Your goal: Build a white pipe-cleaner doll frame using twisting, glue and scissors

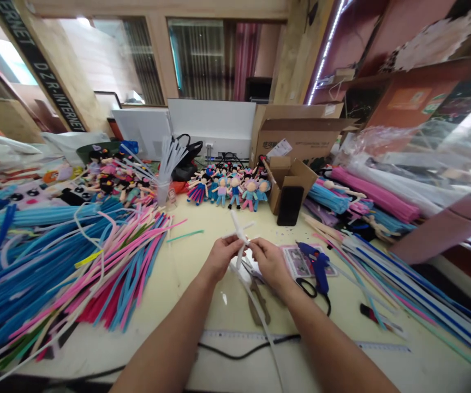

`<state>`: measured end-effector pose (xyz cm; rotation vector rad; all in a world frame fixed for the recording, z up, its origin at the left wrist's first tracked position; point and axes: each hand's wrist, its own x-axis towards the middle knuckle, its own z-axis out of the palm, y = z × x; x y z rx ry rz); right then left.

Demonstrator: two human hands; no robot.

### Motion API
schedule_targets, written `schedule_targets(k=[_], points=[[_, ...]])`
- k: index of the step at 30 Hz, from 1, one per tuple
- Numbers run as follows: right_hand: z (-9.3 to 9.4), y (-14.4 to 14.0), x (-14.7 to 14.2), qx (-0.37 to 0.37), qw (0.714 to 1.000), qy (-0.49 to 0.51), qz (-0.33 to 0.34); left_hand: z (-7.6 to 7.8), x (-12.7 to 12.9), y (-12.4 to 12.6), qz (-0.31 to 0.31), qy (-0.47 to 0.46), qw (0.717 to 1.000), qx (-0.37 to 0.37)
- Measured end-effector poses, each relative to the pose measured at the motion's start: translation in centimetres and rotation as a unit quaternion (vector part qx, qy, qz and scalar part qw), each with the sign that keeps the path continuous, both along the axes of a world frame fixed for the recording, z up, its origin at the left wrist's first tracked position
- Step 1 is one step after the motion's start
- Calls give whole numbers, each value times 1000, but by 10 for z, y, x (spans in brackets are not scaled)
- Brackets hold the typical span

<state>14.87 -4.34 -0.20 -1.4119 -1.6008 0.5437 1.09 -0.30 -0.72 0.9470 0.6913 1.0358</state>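
Note:
My left hand [224,255] and my right hand [268,261] meet over the middle of the table. Both are closed on a white pipe cleaner [241,236], bent so that short arms stick out above the fingers. A long white tail of it trails down between my forearms toward the table's near edge. Below the hands lie pliers with grey-brown handles [258,303], partly covered by the white strand. A blue glue gun [316,263] rests just right of my right hand, over a printed card [296,261]. Black scissor handles [306,287] show beside it.
Bundles of blue and pink pipe cleaners [55,245] cover the left side; more strips [407,289] lie right. Small dolls [235,188] stand at the back, near a phone [290,206] leaning on a cardboard box [280,180]. A ruler [235,335] and black cable [239,357] cross the front.

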Motion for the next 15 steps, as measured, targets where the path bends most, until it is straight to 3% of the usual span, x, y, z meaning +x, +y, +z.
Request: schedule_targets(k=[4, 9, 12, 15], points=[[-4, -18, 16, 19, 1000, -6, -19, -1, 0, 3, 28, 11, 1000, 8], [-9, -79, 56, 1, 997, -65, -48, -2, -1, 6, 63, -22, 997, -28], [-16, -107, 83, -6, 983, -97, -157, -1, -2, 6, 53, -41, 997, -49], [-24, -109, 110, -31, 958, -133, -252, -1, -3, 5, 39, -52, 996, -58]])
